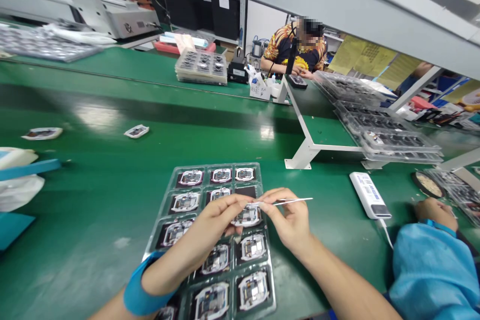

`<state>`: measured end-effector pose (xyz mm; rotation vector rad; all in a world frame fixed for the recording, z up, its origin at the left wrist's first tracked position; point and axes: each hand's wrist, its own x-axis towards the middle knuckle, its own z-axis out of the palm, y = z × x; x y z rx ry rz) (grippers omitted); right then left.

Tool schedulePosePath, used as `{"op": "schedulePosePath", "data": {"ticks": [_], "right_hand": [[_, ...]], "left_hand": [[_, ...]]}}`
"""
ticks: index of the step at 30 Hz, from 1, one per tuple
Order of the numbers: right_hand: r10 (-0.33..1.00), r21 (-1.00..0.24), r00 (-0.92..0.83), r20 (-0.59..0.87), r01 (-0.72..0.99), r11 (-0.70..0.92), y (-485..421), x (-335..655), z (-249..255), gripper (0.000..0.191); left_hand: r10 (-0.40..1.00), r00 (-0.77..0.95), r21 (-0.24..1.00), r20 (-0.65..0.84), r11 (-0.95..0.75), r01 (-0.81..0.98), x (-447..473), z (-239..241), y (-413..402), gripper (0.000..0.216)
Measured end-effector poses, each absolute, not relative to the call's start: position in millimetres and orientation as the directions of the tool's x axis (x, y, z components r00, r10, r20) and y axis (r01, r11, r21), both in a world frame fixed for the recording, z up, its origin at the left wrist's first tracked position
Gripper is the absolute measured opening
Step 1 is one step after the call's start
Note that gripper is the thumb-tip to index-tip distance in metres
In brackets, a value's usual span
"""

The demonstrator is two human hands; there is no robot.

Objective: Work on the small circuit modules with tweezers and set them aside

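Observation:
My left hand [219, 215], with a blue band at the wrist, is closed on a small white-framed electronic module [248, 216] above the clear plastic tray [270, 280]. White tweezers [298, 200] are pinched in my right hand [290, 217], their tips meeting the module's upper edge by my left fingertips. What lies between the tips is too small to make out. Similar modules, such as one at the lower right [254, 290], sit in the tray's compartments. One compartment [245, 191] just behind my hands shows only its dark bottom.
Two loose modules, one nearer the middle [137, 131], lie on the green bench [93, 185]. A white power bank [369, 195] with a cable lies to the right, near a co-worker's blue sleeve [431, 270]. A raised shelf [330, 132] bears stacked trays [397, 137]. Another person sits beyond.

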<state>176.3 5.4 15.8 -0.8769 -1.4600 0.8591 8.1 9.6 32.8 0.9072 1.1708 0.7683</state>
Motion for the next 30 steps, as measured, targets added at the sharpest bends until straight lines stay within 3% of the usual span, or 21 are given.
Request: {"op": "schedulePosePath", "data": {"ticks": [5,13,18,25,30], "right_hand": [[0.896,-0.893,-0.123,0.427,0.099,0.439,6.2,179.4,16.9,0.006],[0.946,-0.948,-0.074,0.316,-0.055,0.313,9.0,179.6,9.5,0.008],[0.935,-0.937,-0.071,0.346,-0.068,0.342,8.6,177.9,8.9,0.006],[0.869,-0.865,-0.127,0.478,0.104,0.491,7.8,178.4,16.8,0.008],[0.909,-0.908,-0.069,0.412,0.045,0.416,10.4,178.7,12.7,0.006]], "left_hand": [[0.879,0.242,0.905,-0.412,0.426,-0.008,5.7,26.6,9.1,0.025],[0.875,0.243,0.905,-0.418,0.425,0.028,1.6,22.2,10.7,0.026],[0.872,0.244,0.903,-0.424,0.426,0.051,2.2,24.2,8.8,0.025],[0.88,0.235,0.908,-0.412,0.42,0.018,3.4,21.7,11.3,0.026],[0.884,0.269,0.92,-0.382,0.391,0.02,1.5,20.6,11.1,0.03]]}}
